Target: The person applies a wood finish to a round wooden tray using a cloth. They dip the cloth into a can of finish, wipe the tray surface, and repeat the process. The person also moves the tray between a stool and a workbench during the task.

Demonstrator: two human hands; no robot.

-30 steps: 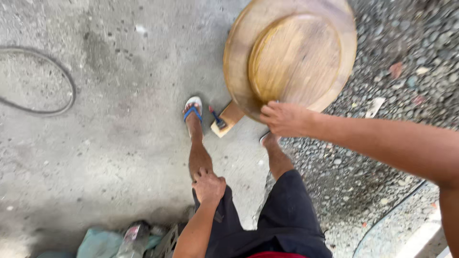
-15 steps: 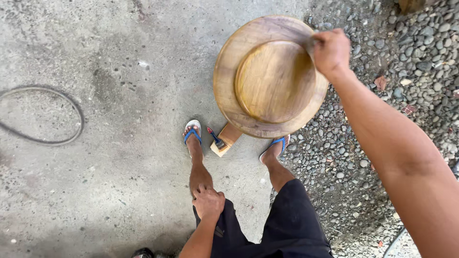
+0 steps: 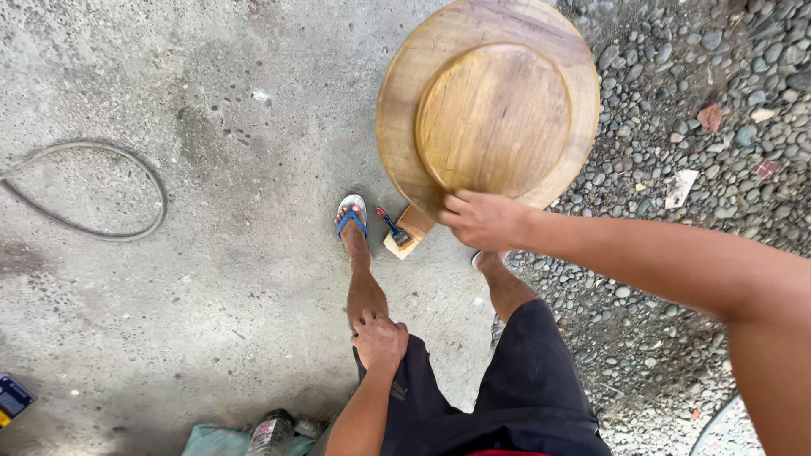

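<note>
i see my right hand (image 3: 483, 219) closed on the near edge of a round wooden disc (image 3: 490, 110), fingers curled over the rim, so that grip is shut on the wood. the disc has a raised round centre and a wider flat rim, and it stands tilted above the ground, over the line where the concrete floor (image 3: 211, 279) meets the gravel (image 3: 693, 152). just below its lower edge a small wooden block (image 3: 409, 231) lies on the concrete with a red and blue tool (image 3: 392, 225) against it, beside my left foot in a blue-strapped sandal (image 3: 351, 213). my left hand (image 3: 378, 339) rests on my left knee, fingers bent over it at the hem of the dark shorts (image 3: 507, 397), holding nothing else. a grey hose (image 3: 101, 190) loops on the concrete well to the left. a plastic bottle (image 3: 272, 431) lies on a pale green cloth (image 3: 215, 441) at the bottom edge, and a blue object (image 3: 12, 397) pokes in at the lower left.
</note>
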